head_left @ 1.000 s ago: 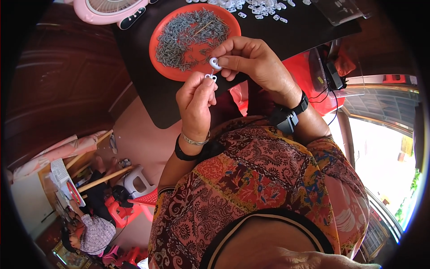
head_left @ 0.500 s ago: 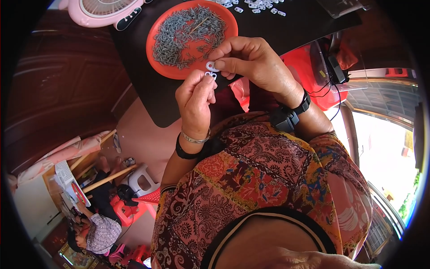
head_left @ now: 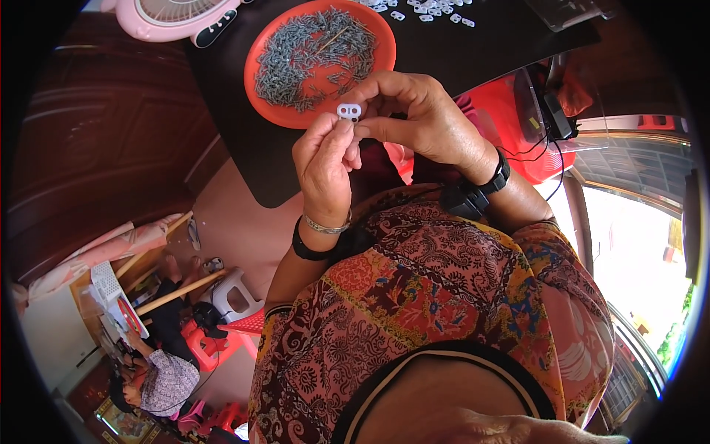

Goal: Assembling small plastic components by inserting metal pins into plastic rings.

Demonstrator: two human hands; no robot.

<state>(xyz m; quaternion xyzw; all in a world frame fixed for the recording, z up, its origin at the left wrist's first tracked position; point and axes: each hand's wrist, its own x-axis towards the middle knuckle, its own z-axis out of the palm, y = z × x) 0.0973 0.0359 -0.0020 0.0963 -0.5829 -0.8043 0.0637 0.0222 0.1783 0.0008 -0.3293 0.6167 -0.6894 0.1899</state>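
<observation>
- White plastic piece (head_left: 349, 111), small, with two round dark holes: raised at the tips of my left fingers, overlapping the near rim of the orange-red tray (head_left: 285, 117) in this view.
- Left hand (head_left: 324, 164) (mine, with a silver bangle (head_left: 325, 228) at the wrist): thumb and forefinger pinched on the lower part of the piece, the other fingers curled.
- Right hand (head_left: 425, 118): arched, thumb and forefinger bent toward each other just beside my left thumb; I cannot tell whether anything lies between their tips.
- Small grey metal fasteners (head_left: 285, 74): heaped in the tray, a thin tan stick (head_left: 334, 39) lying across them.
- Loose white pieces (head_left: 434, 8): scattered on the black table (head_left: 444, 55), beyond my right hand.
- Pink fan (head_left: 151, 31): left of the tray.
</observation>
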